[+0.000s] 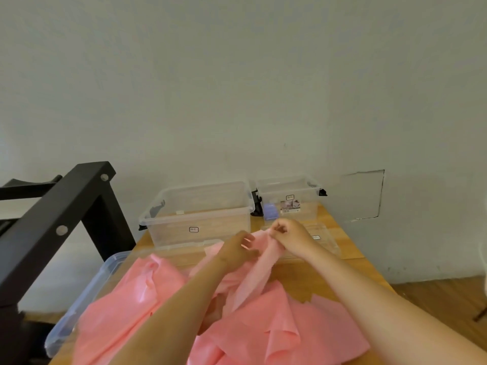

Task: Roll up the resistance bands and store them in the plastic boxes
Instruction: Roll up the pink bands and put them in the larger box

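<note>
**Both hands pinch one end of a pink band; the roll is not yet begun**

We hold the far end of a long, thin pink rubber resistance band point(253, 275) raised just above the table, in front of the boxes. Our right hand point(288, 237) pinches its tip with curled fingers. Our left hand point(238, 248) pinches the edge just beside it, fingers bent. The strip trails back into a loose heap of pink bands point(147, 299) near us.

We judge tangling the main risk: the tail runs in among the heap, so rolling could drag a second sheet along or start crooked. The thin film may also spring loose if either pinch slackens.

The surface is a light wooden table point(329, 267). At its far edge stand a large clear plastic box point(224, 227) and a smaller clear plastic box point(303, 206), both open. A bluish translucent plastic piece point(91, 291), box or lid we cannot tell, lies under the heap's left side. A black frame point(66, 212) stands at left before a plain pale wall point(237, 88), and a wooden floor point(434, 293) shows at right.
</note>
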Motion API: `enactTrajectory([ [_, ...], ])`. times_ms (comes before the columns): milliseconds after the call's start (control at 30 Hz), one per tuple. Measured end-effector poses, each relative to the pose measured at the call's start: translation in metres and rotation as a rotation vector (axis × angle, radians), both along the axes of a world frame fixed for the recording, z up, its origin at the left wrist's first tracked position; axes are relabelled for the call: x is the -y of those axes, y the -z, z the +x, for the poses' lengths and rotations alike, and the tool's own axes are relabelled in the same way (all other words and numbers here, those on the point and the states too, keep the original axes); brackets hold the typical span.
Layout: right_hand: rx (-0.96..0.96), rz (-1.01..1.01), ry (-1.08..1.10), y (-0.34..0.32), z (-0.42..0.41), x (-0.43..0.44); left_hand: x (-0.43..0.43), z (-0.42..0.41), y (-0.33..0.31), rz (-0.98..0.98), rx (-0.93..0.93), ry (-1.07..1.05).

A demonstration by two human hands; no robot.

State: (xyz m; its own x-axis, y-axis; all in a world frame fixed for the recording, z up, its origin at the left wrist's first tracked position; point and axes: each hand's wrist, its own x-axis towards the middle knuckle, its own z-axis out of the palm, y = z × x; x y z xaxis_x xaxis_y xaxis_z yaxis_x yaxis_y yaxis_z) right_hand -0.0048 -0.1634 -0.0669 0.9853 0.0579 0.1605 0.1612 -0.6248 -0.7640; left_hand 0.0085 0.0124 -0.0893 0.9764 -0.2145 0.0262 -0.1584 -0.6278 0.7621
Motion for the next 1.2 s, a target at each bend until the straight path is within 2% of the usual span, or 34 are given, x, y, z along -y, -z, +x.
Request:
enactTrajectory([
  [133,0.125,0.209,-0.015,-0.037,-0.002,0.001,0.007,0.005,-0.025,-0.076,0.003,-0.195],
  [267,0.204,0.310,-0.057,-0.077,-0.005,-0.001,0.009,0.001,-0.057,-0.445,-0.160,0.007],
  [367,0.263,0.308,-0.057,-0.102,-0.007,0.001,0.010,0.002,-0.082,-0.582,-0.072,0.000],
  [500,0.354,0.259,0.004,-0.132,-0.003,0.012,0.003,0.005,-0.119,-0.636,0.085,-0.060],
  [700,0.449,0.252,0.075,-0.188,0.003,0.015,-0.001,-0.003,-0.204,-0.634,0.261,-0.041],
  [933,0.557,0.516,0.051,-0.266,-0.006,0.006,-0.015,-0.014,-0.287,-0.722,0.350,0.071],
  [1000,0.515,0.498,-0.008,-0.267,-0.010,0.004,-0.023,-0.011,-0.286,-0.610,0.295,0.105],
  [1133,0.325,0.310,-0.075,-0.238,-0.008,0.004,-0.034,-0.005,-0.262,-0.384,0.194,0.093],
  [1200,0.335,0.295,-0.043,-0.231,-0.005,0.005,-0.039,-0.004,-0.256,-0.316,0.203,0.053],
])
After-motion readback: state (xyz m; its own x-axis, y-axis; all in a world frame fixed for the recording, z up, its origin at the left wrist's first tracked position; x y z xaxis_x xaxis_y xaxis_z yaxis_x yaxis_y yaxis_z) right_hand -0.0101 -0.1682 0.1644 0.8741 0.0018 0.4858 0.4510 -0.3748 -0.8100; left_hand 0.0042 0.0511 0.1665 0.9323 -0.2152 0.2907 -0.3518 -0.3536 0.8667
